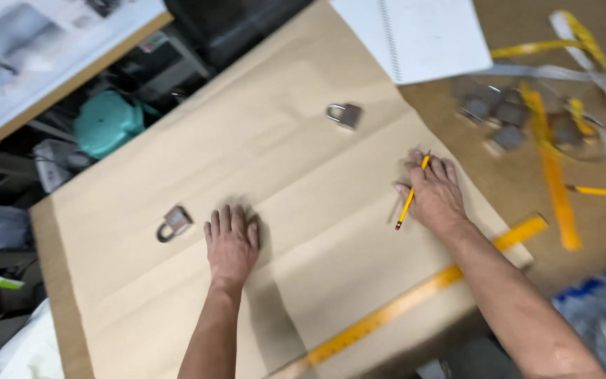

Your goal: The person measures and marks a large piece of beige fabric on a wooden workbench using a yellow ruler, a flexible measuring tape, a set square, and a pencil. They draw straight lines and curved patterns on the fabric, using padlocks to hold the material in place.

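A large sheet of brown paper (296, 147) covers the table. My left hand (231, 242) presses flat on it, fingers spread, holding nothing. Just left of that hand lies a small padlock (173, 223). A second padlock (345, 114) rests farther back near the paper's far edge. My right hand (435, 193) lies palm down on the paper's right part with a yellow pencil (409, 195) held between its fingers, tip pointing toward me.
A long yellow ruler (415, 298) lies along the paper's near edge. A spiral notebook (422, 35) sits at the back. Several padlocks (499, 116), yellow straps (552, 175) and another pencil (601, 191) clutter the right. The table edge drops off at left.
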